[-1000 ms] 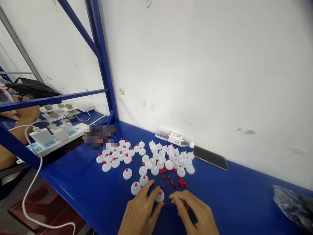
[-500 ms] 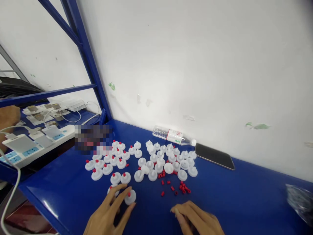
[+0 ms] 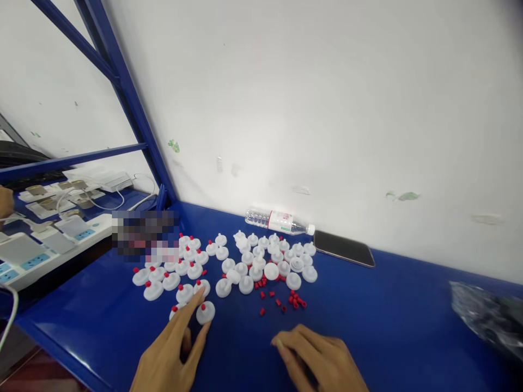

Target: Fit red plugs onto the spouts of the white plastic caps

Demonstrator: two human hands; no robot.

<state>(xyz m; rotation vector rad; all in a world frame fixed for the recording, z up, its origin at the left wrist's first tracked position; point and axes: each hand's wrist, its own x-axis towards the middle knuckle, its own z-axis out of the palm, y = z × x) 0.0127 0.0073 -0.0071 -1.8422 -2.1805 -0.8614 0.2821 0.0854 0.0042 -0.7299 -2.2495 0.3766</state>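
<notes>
My left hand [image 3: 174,345] rests at the front of the group of white discs, its fingers apart, the thumb tip by the near edge of a white disc with a red cap [image 3: 205,313]. Its index finger reaches past that disc to another capped disc [image 3: 201,287] behind. Over the blue table to the right is my right hand [image 3: 316,354], thumb and fingertips drawn together; anything between them is too small to tell. Uncapped white discs [image 3: 245,285] crowd the middle, with loose red caps [image 3: 295,299] in front of them. Several discs at the left bear red caps.
A plastic bottle [image 3: 281,222] lies along the wall, beside a dark phone [image 3: 344,248]. Clear plastic wrapping [image 3: 486,313] lies at the right edge. A power strip [image 3: 53,250] with chargers and another person's hand [image 3: 5,202] are at the left, past the blue frame.
The view has shifted, so most things appear further left. My left index finger has moved off the nearest capped disc and now stretches beyond it. My right hand keeps its closed pose.
</notes>
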